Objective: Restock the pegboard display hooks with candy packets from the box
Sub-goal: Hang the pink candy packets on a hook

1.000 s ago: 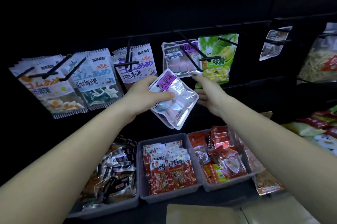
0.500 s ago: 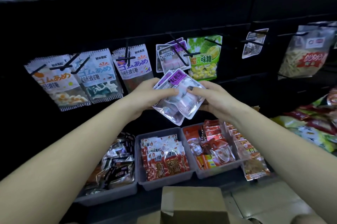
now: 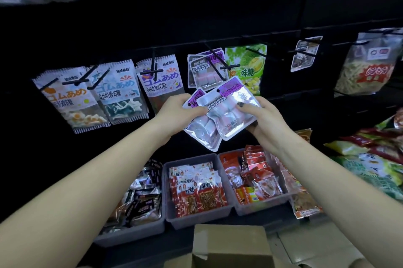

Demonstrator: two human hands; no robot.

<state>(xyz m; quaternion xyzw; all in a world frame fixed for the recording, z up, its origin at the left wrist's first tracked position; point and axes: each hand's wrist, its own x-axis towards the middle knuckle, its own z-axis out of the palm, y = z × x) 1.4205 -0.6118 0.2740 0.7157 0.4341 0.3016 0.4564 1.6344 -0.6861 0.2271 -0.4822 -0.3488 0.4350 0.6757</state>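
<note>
Our left hand (image 3: 174, 113) grips a glossy, purple-topped candy packet (image 3: 201, 130) by its edge, while our right hand (image 3: 265, 119) pinches a second packet (image 3: 231, 107) overlapping it, the thumb pressed on its crinkled clear film. Both flat, rounded-corner pouches sit in mid-air just below a black wire hook (image 3: 216, 60) carrying matching packets (image 3: 204, 69) on the dark pegboard (image 3: 152, 28). Beside them hang a green durian candy bag (image 3: 250, 65) and white serrated-edge gummy sachets (image 3: 117, 91). Below, grey plastic bins (image 3: 189, 222) hold shiny red snack wrappers. The brown cardboard box (image 3: 231, 246) lies at the bottom edge, matte and creased.
</note>
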